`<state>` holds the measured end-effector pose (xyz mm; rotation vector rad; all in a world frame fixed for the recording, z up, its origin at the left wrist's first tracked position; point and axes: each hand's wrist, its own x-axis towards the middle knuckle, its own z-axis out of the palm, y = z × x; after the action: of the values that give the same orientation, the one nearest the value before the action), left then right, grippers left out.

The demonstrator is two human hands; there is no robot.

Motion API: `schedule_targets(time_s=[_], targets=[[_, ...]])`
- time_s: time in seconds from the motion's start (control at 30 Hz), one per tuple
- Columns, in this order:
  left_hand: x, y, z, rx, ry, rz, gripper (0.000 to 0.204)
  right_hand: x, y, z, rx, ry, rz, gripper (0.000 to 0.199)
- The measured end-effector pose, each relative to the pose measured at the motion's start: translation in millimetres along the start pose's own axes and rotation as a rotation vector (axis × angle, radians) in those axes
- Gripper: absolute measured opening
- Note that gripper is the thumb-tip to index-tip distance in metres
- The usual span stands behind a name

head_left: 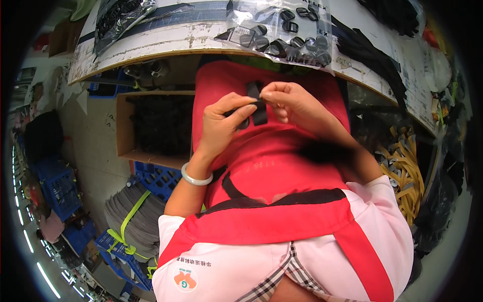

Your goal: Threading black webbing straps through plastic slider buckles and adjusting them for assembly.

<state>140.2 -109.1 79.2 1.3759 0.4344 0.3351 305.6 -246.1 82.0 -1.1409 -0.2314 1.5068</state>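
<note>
1. In the head view I see both hands up in front of a red apron (271, 161). They meet just under the edge of a worn white table (166, 40).
2. The left hand (221, 123) is closed, with its fingers pinching a short black strap (258, 111). A pale bangle (195, 177) sits on that wrist.
3. The right hand (292, 103) is closed too. Its fingertips pinch the top part of the same black strap, touching the left thumb.
4. The strap hangs between the two hands, right over the apron. A small dark piece sits by the left fingers, but I cannot tell what it is.
5. On the table, just above the hands, lies a clear bag of black plastic buckles (287, 32). Another clear bag (118, 17) lies further left.
6. Under the table, to the left, an open cardboard box (128, 126) holds a dark heap. I cannot tell what the heap is made of.
7. Below the box I see blue plastic crates (158, 178) and a grey stack tied with a yellow-green band (131, 221).
8. On the right lies a pile of yellow straps (402, 171), partly hidden behind the right arm.
9. A dark blur covers part of the right forearm. The rim of the picture is black and bent, so things there are hard to see.
</note>
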Motion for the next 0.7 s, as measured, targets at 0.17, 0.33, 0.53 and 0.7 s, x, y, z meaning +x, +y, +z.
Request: schedule_targets(time_s=[0.17,0.33,0.53,0.7], targets=[[-31,28,-43,0.031,0.029,-0.032,0.012,20,6,27,-0.189,-0.106,0.002,0.027],[-47,29,-50,0.088,0.009,-0.03,0.011,33,12,55,-0.255,-0.333,0.056,0.023],[-76,81,-102,0.548,0.263,-0.122,0.011,53,5,41,-0.36,0.098,-0.227,0.021],[-100,78,-150,0.357,0.666,0.038,0.029,47,16,30,-0.514,-0.016,-0.168,0.018]])
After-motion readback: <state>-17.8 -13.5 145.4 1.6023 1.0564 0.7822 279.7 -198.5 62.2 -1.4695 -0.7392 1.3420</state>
